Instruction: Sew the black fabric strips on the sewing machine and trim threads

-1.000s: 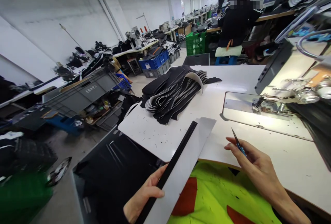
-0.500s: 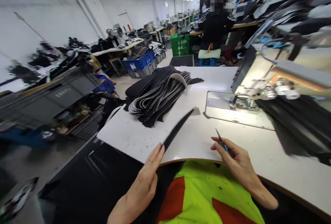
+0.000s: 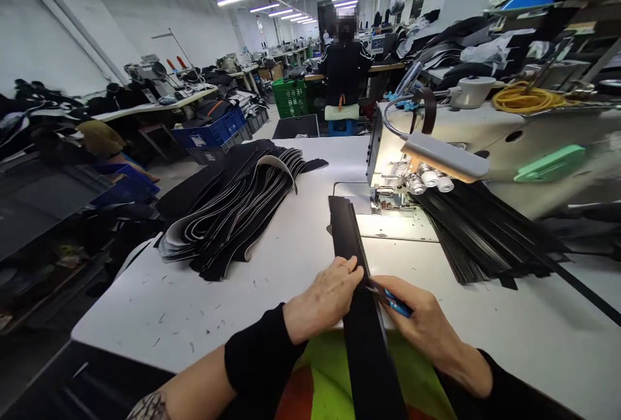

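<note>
A long black fabric strip (image 3: 365, 329) runs from near the sewing machine's needle plate down over the table edge onto my lap. My left hand (image 3: 334, 294) is closed on its left side, fingers curled over the top. My right hand (image 3: 427, 320) grips blue-handled thread snips (image 3: 396, 303), the blade end at the strip's right edge beside my left fingertips. Whether the blades touch the fabric I cannot tell. Just beyond the strip's far end is the lit presser foot area of the sewing machine (image 3: 395, 198).
A stack of folded black pieces (image 3: 237, 206) lies on the left of the white table (image 3: 291, 290). Black strips (image 3: 485, 232) fan out under the machine arm at right. A person (image 3: 342, 64) sits ahead, near a green crate (image 3: 290, 98). Thread scraps dot the table.
My view has turned right. The strip, earlier held off to the left, now lies in front of me. My right hand has brought the snips to its edge, next to my left hand.
</note>
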### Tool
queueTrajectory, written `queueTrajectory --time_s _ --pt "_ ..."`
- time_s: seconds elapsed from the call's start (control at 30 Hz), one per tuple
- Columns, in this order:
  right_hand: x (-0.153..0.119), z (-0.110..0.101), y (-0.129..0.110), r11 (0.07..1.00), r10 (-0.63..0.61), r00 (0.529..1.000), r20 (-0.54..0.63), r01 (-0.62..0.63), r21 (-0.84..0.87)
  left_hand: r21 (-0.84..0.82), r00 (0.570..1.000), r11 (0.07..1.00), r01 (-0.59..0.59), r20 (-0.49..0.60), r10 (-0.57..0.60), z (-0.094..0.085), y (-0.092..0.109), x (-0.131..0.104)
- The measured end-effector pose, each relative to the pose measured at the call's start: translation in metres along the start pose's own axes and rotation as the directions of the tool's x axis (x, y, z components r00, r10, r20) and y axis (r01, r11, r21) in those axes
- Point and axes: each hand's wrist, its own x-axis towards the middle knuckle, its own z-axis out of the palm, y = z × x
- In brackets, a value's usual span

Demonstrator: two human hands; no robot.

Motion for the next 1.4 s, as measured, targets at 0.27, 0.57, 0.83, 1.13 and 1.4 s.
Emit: queueTrajectory --time_s 0.27,0.57,0.83,1.13,1.4 --pt "0.009 -0.001 0.024 0.893 -0.187 0.962 0.198 0.250 -0.375 -0.010 0.945 0.999 -0.033 -0.327 0.028 0.013 -0.070 0.075" --pt "0.009 -0.015 0.030 0.849 -0.262 0.951 0.164 0.307 -0.430 -0.006 0.937 0.993 -0.115 -0.331 0.107 0.031 -0.060 0.106" --pt "0.004 -0.023 0.035 0.840 -0.196 0.966 0.171 0.255 -0.478 0.021 0.947 0.997 -0.079 -0.310 0.081 0.034 -0.048 0.122" --pt "0.004 -0.028 0.030 0.815 -0.195 0.960 0.199 0.272 -0.512 0.031 0.948 0.998 -0.062 -0.311 0.069 0.034 -0.042 0.121" --pt "0.007 -0.028 0.030 0.789 -0.231 0.954 0.190 0.298 -0.537 0.026 0.949 0.998 -0.051 -0.309 0.056 0.037 -0.042 0.120"
